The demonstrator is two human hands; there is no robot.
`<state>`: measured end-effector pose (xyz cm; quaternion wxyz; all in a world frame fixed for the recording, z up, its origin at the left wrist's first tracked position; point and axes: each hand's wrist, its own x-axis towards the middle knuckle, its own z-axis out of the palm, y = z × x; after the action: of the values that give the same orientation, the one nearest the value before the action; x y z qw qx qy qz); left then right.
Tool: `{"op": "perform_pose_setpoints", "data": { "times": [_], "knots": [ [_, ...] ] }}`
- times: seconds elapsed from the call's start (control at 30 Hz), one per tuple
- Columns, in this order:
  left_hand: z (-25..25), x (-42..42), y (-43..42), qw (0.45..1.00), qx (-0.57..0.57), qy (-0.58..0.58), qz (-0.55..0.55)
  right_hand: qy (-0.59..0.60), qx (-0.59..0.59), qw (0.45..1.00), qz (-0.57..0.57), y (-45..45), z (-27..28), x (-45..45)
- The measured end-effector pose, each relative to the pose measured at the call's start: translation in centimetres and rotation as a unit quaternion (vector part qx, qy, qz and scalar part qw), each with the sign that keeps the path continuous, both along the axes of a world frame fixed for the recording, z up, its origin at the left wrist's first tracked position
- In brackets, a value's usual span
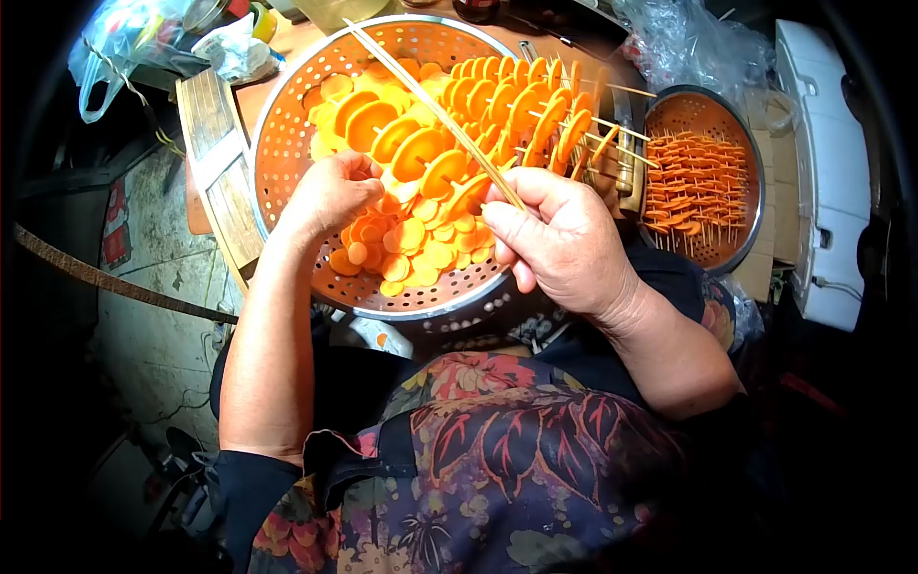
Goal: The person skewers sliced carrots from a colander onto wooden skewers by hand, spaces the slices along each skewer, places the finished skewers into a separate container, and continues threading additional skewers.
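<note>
A large metal colander (279, 124) holds a heap of loose round carrot slices (421, 249). Across its upper part lie several skewers threaded with spaced carrot slices (421, 153). My right hand (564, 239) is closed round a few thin bamboo skewers (421, 91), which slant up and left over the colander; a carrot slice (469, 198) is close to its fingertips. Over the left side of the heap, my left hand (335, 196) has its fingers curled together. What they pinch, if anything, is hidden.
At the right, a smaller colander (736, 244) contains stacked carrot skewers (693, 182). A wooden board (215, 163) leans at the left of the big colander. Plastic bags (143, 48) lie at the upper left, and a white foam box lid (822, 172) stands at the far right.
</note>
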<state>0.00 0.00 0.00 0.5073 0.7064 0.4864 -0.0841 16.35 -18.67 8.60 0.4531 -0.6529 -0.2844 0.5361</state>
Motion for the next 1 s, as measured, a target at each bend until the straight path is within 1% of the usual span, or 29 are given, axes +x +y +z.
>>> {"op": "perform_pose_setpoints", "data": {
  "times": [0.07,0.1,0.17,0.2,0.33,0.4,0.43,0.5,0.63,0.7,0.83,0.93,1.0],
  "knots": [
    [0.7,0.5,-0.5,0.997,0.043,0.056,-0.031,-0.006,0.009,1.0,0.0,0.0,0.1,0.0],
    [0.6,0.5,-0.4,0.997,0.051,0.057,-0.031,-0.006,0.017,1.0,0.0,0.3,-0.1,0.0],
    [-0.1,0.5,-1.1,0.988,0.135,0.049,-0.055,0.0,0.018,1.0,-0.002,0.3,-0.1,-0.1],
    [-0.1,0.8,-1.3,0.985,0.155,0.053,-0.056,0.0,0.018,1.0,-0.002,0.3,-0.1,-0.1],
    [0.0,0.9,-1.3,0.988,0.137,0.064,-0.039,0.004,0.013,1.0,-0.002,0.2,0.0,-0.1],
    [-0.8,0.6,-1.2,0.973,0.214,0.022,-0.085,0.004,0.012,1.0,-0.002,0.2,0.0,-0.1],
    [-0.6,0.7,-1.4,0.973,0.214,0.022,-0.085,0.007,0.012,1.0,-0.001,0.2,0.0,-0.1],
    [0.1,1.2,-1.9,0.984,0.16,0.045,-0.067,0.01,0.011,1.0,-0.001,0.2,0.0,-0.1],
    [0.2,1.2,-1.8,0.988,0.135,0.043,-0.065,0.005,0.013,1.0,0.001,0.2,0.0,-0.2],
    [0.8,1.3,-1.9,0.992,0.099,0.034,-0.072,0.0,0.017,1.0,0.002,0.2,-0.1,-0.2],
    [0.4,1.3,-2.1,0.992,0.094,0.037,-0.08,0.01,0.006,1.0,0.0,0.2,-0.1,-0.2],
    [-0.5,1.1,-1.8,0.994,0.061,0.046,-0.076,0.007,0.006,1.0,0.002,0.2,-0.2,-0.2],
    [-1.4,0.9,-1.8,0.997,0.047,0.003,-0.059,0.003,0.01,1.0,0.003,0.2,-0.2,-0.2]
  ]
}}
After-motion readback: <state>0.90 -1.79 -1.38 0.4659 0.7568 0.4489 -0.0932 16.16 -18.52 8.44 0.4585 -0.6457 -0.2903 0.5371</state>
